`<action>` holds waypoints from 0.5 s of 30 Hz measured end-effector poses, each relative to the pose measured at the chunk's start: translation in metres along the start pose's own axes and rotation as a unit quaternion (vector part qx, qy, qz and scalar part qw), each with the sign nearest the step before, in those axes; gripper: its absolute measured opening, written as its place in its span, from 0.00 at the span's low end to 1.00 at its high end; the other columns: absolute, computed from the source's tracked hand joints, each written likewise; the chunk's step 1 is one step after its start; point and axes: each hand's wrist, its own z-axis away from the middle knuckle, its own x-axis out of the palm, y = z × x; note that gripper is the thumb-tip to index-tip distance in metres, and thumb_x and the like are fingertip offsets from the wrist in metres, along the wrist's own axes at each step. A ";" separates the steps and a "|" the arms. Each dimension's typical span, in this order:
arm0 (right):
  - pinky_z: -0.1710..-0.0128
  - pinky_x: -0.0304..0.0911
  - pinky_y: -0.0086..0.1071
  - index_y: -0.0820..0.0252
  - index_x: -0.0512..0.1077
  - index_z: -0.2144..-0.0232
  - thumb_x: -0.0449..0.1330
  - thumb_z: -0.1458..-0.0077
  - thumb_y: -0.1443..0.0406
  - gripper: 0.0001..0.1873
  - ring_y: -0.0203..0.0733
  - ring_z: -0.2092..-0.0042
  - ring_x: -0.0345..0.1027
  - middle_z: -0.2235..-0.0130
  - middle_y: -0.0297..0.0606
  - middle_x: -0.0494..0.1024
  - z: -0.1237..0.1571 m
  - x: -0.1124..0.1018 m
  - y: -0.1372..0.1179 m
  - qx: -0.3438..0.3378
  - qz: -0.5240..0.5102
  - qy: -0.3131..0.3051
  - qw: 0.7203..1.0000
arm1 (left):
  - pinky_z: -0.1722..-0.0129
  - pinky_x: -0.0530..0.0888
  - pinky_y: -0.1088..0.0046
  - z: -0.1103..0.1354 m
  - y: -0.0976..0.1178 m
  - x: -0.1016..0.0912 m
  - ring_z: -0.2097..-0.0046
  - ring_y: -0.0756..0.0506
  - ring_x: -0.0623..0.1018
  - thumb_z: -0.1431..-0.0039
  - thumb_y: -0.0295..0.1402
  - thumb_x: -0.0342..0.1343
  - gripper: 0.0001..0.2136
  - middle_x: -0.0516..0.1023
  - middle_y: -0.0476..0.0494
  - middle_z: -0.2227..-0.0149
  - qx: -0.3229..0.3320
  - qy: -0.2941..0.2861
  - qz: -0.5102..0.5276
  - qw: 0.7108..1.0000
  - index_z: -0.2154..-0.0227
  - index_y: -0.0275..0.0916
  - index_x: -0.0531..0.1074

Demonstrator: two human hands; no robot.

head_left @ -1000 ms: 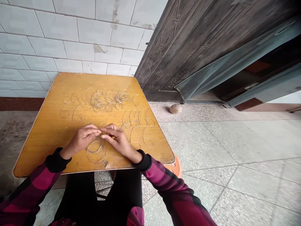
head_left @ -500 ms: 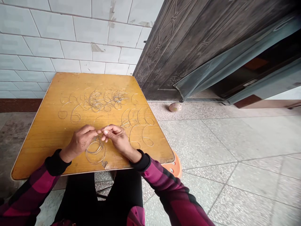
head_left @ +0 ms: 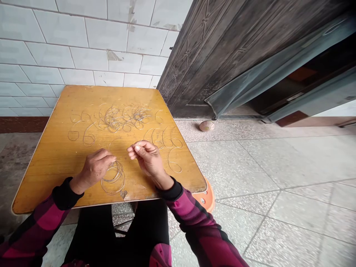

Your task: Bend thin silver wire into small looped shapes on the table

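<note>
I sit at a small yellow wooden table (head_left: 55,163). My left hand (head_left: 94,168) rests on it with its fingers curled and pinched, the fingertips touching a stack of thin wire rings (head_left: 112,180) near the front edge. My right hand (head_left: 147,157) is lifted a little above the table to the right of that stack, thumb pressed against the fingers. Anything in either pinch is too thin to make out. A tangle of loose curled wire pieces (head_left: 122,118) lies further back. Several more wire loops (head_left: 167,142) lie just beyond my right hand.
An orange plastic stool (head_left: 207,198) shows under the table's right front corner. A small round object (head_left: 206,126) lies on the tiled floor by a dark carved door (head_left: 222,55). White wall tiles stand behind the table. My legs are under its front edge.
My hands were pinched together over the ring stack. They have drawn apart: the right hand went right and up, and the left hand sank onto the rings.
</note>
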 end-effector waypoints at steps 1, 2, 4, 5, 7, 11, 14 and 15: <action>0.72 0.71 0.27 0.56 0.74 0.71 0.68 0.53 0.57 0.11 0.32 0.73 0.73 0.69 0.33 0.81 0.000 -0.001 -0.001 -0.006 0.002 0.009 1.000 | 0.67 0.70 0.73 0.001 0.000 0.000 0.68 0.48 0.73 0.39 0.23 0.49 0.08 0.73 0.45 0.71 -0.005 0.000 0.006 1.000 0.66 0.38 0.73; 0.72 0.71 0.27 0.56 0.74 0.72 0.68 0.53 0.57 0.11 0.33 0.73 0.73 0.69 0.33 0.81 -0.001 -0.001 -0.003 -0.012 0.005 0.017 1.000 | 0.67 0.70 0.73 0.001 0.000 0.001 0.67 0.49 0.73 0.39 0.23 0.49 0.08 0.73 0.45 0.70 -0.012 -0.001 0.012 1.000 0.66 0.38 0.73; 0.72 0.71 0.28 0.56 0.74 0.71 0.68 0.52 0.58 0.10 0.33 0.72 0.73 0.69 0.33 0.81 -0.001 -0.003 -0.006 -0.024 0.010 0.025 0.999 | 0.67 0.70 0.73 0.003 -0.001 0.002 0.67 0.49 0.73 0.39 0.24 0.50 0.08 0.73 0.45 0.70 -0.026 -0.001 0.028 0.999 0.65 0.38 0.73; 0.71 0.71 0.28 0.56 0.74 0.71 0.68 0.51 0.58 0.09 0.33 0.72 0.73 0.69 0.33 0.80 -0.001 -0.004 -0.008 -0.031 0.010 0.027 0.999 | 0.67 0.70 0.73 0.004 -0.001 0.003 0.67 0.49 0.73 0.39 0.24 0.50 0.07 0.73 0.45 0.69 -0.034 0.001 0.038 0.999 0.64 0.38 0.73; 0.71 0.71 0.27 0.55 0.74 0.71 0.67 0.51 0.59 0.08 0.33 0.71 0.73 0.69 0.33 0.80 -0.002 -0.007 -0.014 -0.050 0.004 0.036 0.998 | 0.67 0.70 0.73 0.004 -0.002 0.003 0.67 0.49 0.73 0.39 0.24 0.51 0.07 0.74 0.44 0.68 -0.052 0.008 0.072 0.996 0.64 0.38 0.74; 0.72 0.70 0.25 0.55 0.73 0.72 0.68 0.52 0.60 0.08 0.32 0.71 0.71 0.69 0.32 0.79 -0.008 -0.015 -0.027 -0.077 -0.021 0.103 0.991 | 0.68 0.71 0.74 0.001 -0.003 -0.001 0.68 0.50 0.74 0.40 0.28 0.54 0.05 0.74 0.46 0.71 -0.157 0.046 0.190 0.968 0.68 0.37 0.75; 0.71 0.69 0.23 0.55 0.74 0.71 0.68 0.54 0.62 0.07 0.30 0.70 0.70 0.68 0.31 0.78 -0.014 -0.021 -0.025 -0.074 -0.042 0.144 0.986 | 0.69 0.71 0.73 -0.002 -0.005 -0.005 0.72 0.50 0.73 0.42 0.33 0.56 0.07 0.73 0.48 0.76 -0.298 0.086 0.316 0.897 0.72 0.37 0.75; 0.71 0.69 0.22 0.55 0.75 0.70 0.69 0.55 0.63 0.08 0.29 0.70 0.70 0.68 0.30 0.78 -0.015 -0.023 -0.022 -0.064 -0.045 0.145 0.986 | 0.70 0.71 0.74 -0.003 -0.006 -0.006 0.74 0.51 0.73 0.43 0.34 0.57 0.07 0.73 0.48 0.76 -0.341 0.100 0.363 0.861 0.73 0.37 0.75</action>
